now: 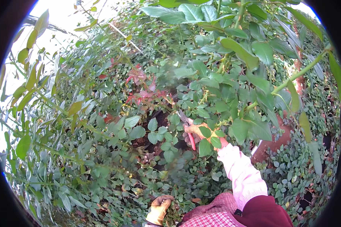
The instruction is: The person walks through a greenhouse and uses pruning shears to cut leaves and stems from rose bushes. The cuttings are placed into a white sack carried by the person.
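My right hand (200,131), in a tan and dark work glove, grips pruning shears (192,139) with red handles. Their metal blades (183,115) point up and left among rose leaves, beside a thorny stem. Whether the blades touch a stem cannot be told. Rose leaves (207,144) partly cover the hand. Low in the picture, close to my body, my left hand (160,208) wears a yellowish leather glove. Its fingers are curled around a bunch of leafy stems (174,212), partly hidden by the glove.
Dense rose bushes surround me. A thick thorny cane (298,74) crosses close by at right, and long leafy shoots (56,106) arch in from the left. Reddish young leaves (139,76) stand beyond the shears. A bare soil path (275,139) shows at right.
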Demonstrator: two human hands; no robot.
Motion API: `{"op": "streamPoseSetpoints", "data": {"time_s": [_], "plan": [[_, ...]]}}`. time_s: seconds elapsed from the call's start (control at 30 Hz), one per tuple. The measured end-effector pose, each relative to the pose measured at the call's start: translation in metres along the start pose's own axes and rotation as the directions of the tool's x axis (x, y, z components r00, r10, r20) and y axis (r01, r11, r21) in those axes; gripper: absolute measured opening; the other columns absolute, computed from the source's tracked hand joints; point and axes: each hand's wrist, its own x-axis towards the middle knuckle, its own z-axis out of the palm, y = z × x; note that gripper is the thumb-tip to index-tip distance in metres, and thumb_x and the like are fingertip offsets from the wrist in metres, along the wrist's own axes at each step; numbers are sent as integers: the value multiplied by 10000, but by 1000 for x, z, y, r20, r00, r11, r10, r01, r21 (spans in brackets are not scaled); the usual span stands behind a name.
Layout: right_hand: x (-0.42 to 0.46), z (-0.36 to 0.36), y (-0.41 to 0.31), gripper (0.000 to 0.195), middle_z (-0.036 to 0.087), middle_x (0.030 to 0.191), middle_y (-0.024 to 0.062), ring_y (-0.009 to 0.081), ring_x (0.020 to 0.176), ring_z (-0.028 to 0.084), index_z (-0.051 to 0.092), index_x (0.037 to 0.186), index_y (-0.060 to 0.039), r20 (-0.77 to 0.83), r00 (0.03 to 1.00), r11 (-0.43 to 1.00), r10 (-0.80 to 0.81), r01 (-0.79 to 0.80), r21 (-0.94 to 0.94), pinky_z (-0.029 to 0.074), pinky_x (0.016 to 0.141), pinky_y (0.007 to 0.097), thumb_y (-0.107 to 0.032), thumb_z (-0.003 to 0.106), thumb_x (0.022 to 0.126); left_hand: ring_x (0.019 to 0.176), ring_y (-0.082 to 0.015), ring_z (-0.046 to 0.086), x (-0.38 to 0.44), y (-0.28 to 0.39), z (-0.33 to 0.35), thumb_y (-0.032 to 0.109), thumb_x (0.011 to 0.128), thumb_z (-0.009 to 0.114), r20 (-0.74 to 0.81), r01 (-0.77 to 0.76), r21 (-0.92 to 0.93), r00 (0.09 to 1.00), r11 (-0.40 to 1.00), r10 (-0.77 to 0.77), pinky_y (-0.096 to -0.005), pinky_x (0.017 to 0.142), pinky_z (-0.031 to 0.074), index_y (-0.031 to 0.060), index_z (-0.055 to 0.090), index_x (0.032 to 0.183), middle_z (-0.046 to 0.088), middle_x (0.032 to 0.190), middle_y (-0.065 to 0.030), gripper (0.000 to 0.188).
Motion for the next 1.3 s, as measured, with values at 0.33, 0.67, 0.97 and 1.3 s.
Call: {"op": "streamPoseSetpoints", "data": {"time_s": [0.33, 0.67, 0.97, 1.3], "plan": [[54, -28, 10, 413, 693, 1027, 161, 315, 910, 717, 585, 1275, -8, 235, 972, 941, 4, -83, 329, 625, 800, 485, -231, 707, 948, 821, -114, 605, 67, 128, 19, 100, 940, 664, 76, -443, 305, 894, 843, 442, -277, 763, 512, -20, 684, 1063, 684, 929, -43, 173], [8, -4, -19, 259, 641, 886, 42, 222, 722, 696, 542, 1192, -80, 61, 996, 946, 58, -75, 315, 644, 720, 444, -157, 651, 970, 924, -133, 647, 90, 203, 81, 164, 897, 692, 190, -533, 572, 826, 623, 531, -301, 834, 529, 35, 699, 1103, 720, 1000, -53, 243], [34, 6, -23, 361, 646, 933, 119, 227, 777, 653, 488, 1287, -26, 366, 906, 846, -212, -18, 533, 589, 692, 473, -148, 622, 974, 883, -94, 610, 76, 144, 63, 143, 900, 706, 117, -415, 566, 896, 712, 429, -273, 794, 517, 33, 701, 1110, 698, 968, -13, 238], [39, 19, -23, 343, 632, 872, 85, 197, 705, 642, 502, 1279, -56, 175, 977, 906, -126, 42, 420, 565, 631, 446, -121, 623, 965, 951, -136, 665, 23, 66, 20, 128, 882, 713, -64, -275, 526, 931, 805, 360, -295, 849, 533, 30, 716, 1070, 733, 1015, -58, 212]]}}
